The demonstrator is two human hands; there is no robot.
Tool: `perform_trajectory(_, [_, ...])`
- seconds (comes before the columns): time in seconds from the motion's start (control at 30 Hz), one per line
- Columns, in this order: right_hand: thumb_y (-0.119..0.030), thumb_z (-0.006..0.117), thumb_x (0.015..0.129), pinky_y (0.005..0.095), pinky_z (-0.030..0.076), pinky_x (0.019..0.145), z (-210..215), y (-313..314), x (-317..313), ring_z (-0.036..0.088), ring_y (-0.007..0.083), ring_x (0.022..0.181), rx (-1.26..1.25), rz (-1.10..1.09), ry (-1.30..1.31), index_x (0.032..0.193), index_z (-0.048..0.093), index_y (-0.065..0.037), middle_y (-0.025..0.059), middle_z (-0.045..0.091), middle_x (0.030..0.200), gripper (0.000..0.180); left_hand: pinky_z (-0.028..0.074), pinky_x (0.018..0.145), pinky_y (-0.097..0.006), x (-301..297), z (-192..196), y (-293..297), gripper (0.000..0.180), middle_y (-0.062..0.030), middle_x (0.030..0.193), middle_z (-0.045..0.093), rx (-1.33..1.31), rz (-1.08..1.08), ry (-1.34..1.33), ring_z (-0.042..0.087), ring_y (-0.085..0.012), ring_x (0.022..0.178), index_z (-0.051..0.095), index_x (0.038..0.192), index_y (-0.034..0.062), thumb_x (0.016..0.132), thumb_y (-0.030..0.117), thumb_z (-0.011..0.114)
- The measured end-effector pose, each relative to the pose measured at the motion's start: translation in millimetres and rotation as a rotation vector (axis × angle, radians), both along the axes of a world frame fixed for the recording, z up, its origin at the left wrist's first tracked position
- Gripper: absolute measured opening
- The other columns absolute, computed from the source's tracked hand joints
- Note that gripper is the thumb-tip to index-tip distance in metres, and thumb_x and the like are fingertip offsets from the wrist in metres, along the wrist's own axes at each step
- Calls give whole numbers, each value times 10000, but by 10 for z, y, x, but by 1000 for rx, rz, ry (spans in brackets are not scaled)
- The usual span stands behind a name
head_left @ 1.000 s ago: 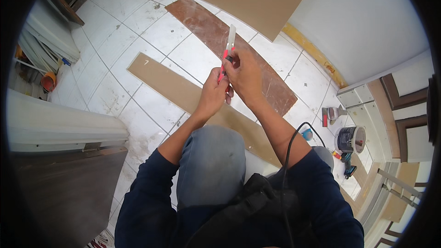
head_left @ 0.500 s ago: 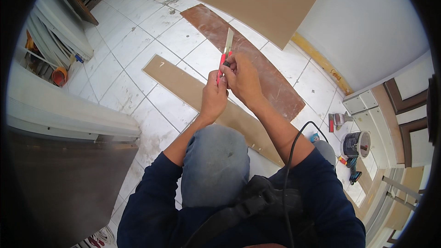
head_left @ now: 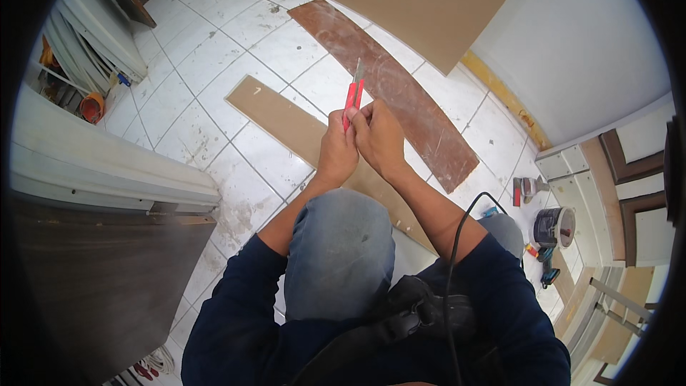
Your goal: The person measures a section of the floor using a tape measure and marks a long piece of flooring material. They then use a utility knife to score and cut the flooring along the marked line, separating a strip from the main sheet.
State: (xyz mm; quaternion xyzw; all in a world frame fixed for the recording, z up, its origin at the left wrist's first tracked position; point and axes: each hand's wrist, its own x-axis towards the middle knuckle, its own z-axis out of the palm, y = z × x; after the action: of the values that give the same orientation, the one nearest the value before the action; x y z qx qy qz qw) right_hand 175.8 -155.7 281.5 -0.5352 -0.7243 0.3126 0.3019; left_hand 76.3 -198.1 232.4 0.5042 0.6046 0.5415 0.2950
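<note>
A red utility knife [head_left: 353, 98] points away from me, with a short length of blade showing at its far end. My left hand [head_left: 336, 150] is closed round the lower part of its handle. Against the same handle my right hand [head_left: 381, 141] is closed too, thumb and curled fingers at its right side; the fingertips are partly hidden. Below and beyond the hands, a long reddish-brown board [head_left: 400, 89] lies on the floor. A narrow tan strip of board [head_left: 268, 111] lies nearer, running under my forearms.
White floor tiles [head_left: 182, 64] spread around the boards. A large tan sheet [head_left: 400, 0] stands at the back. On the right are a bucket [head_left: 547, 227], a putty knife [head_left: 517, 191] and a cordless power tool [head_left: 549, 268]. A dark panel [head_left: 107, 279] stands at left. A black cable [head_left: 457, 243] crosses my right arm.
The knife's blade shows much shorter than before. My right hand has slid down the handle toward its near end, close beside my left hand.
</note>
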Motion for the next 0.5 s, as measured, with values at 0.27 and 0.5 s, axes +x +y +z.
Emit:
perform_trajectory(0.27, [-369,416,1044,520,512,743,91,127,72,684,395,833,90,98,-241,976,625,-21,213,693,955,412,480,884,-497,-6,-70,55,393,-333,1210,581,116,-64,45,602,-481,1096,381,1365,-46,1033,135,488])
perform_trajectory(0.5, [-357,456,1033,473,516,772,-389,366,156,670,342,892,-126,155,33,1042,629,-23,196,677,971,375,464,1001,-411,25,-153,79,492,-277,1337,518,37,-201,-61,568,-358,1227,320,1475,6,1016,77,483])
